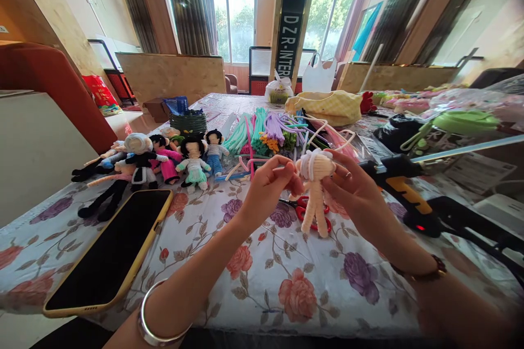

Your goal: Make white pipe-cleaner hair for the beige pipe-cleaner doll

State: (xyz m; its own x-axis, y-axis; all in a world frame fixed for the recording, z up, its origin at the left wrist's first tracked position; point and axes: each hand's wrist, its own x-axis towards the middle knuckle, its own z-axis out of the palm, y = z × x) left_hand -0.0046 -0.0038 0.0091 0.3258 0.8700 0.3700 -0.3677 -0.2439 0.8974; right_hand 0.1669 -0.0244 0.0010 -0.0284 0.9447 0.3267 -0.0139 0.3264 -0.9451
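Note:
A cream pipe-cleaner doll (315, 202) with white strands round its head hangs upright above the table, legs down. My right hand (352, 185) is closed around the side of its head. On the other side, my left hand (273, 182) has its fingers pinched together close to the doll's head; what they hold, if anything, is too small to make out. Red-handled scissors (302, 210) lie on the tablecloth behind the doll, partly covered by it. Bundles of coloured pipe cleaners (262, 131) lie just beyond my hands.
Several finished dolls (194, 163) sit at the left, behind a phone in a yellow case (110, 251). A black and yellow glue gun (409, 196) with a long glue stick lies at the right, near a green-lidded cup (462, 122). A yellow checked pouch (327, 108) is farther back.

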